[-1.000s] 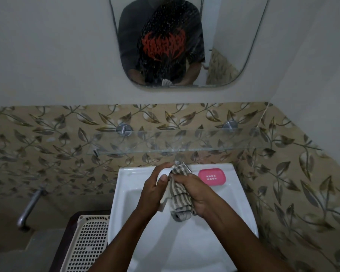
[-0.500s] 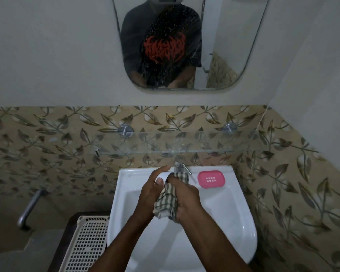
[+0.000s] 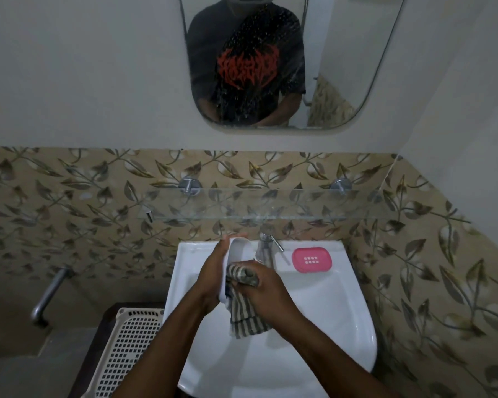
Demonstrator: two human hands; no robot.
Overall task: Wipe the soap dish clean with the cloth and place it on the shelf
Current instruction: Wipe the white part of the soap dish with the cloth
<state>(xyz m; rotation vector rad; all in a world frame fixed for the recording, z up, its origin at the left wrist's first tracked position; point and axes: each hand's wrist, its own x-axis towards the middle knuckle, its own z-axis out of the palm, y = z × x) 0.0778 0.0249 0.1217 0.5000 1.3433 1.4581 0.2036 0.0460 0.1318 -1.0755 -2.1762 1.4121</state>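
Observation:
Over the white sink basin (image 3: 322, 311), my left hand (image 3: 213, 271) holds a white soap dish (image 3: 239, 251) tilted on edge, its hollow side facing right. My right hand (image 3: 265, 285) grips a striped grey-and-cream cloth (image 3: 245, 311), bunched and pressed against the lower part of the dish, with the rest of the cloth hanging down below. A pink perforated soap-dish insert (image 3: 312, 259) lies flat on the sink's back rim, right of the tap. The glass shelf (image 3: 299, 206) runs along the tiled wall just above the sink.
A chrome tap (image 3: 266, 242) stands at the sink's back, close behind my hands. A cream perforated plastic basket (image 3: 127, 349) sits left of the sink. A metal pipe (image 3: 51, 291) sticks out of the left wall. A mirror (image 3: 342, 61) hangs above and reflects a person.
The soap dish has tipped more upright and now shows above my left hand. My right hand with the cloth has slid down to the dish's lower part, and more cloth hangs below.

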